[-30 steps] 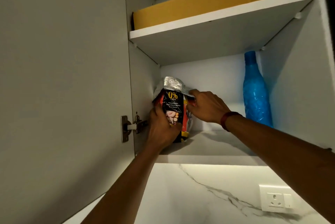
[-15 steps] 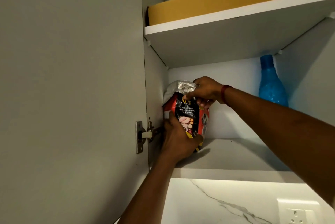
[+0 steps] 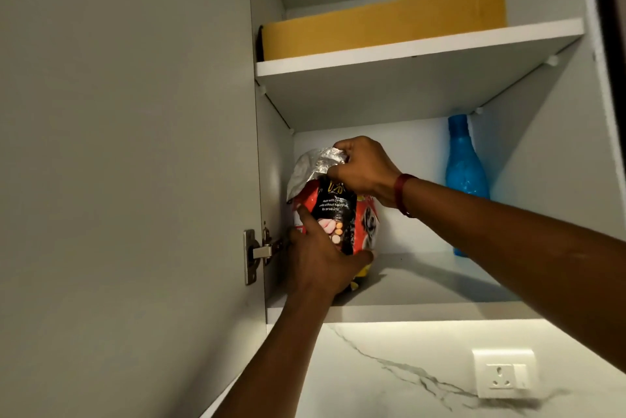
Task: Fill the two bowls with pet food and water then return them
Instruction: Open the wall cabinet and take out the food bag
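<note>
A red and black pet food bag with a silver folded top stands at the left end of the lower shelf inside an open wall cabinet. My left hand wraps the bag's lower front. My right hand pinches the crumpled silver top. A blue water bottle stands upright at the back right of the same shelf, apart from both hands. No bowls are in view.
The open cabinet door fills the left, with its hinge beside my left hand. A flat yellow cardboard box lies on the upper shelf. Below the cabinet is a marble wall with a white socket.
My right hand rose from the bag's side to its silver top and gripped it. The bag stands more upright, showing more of its red front; my left hand stays low on it.
</note>
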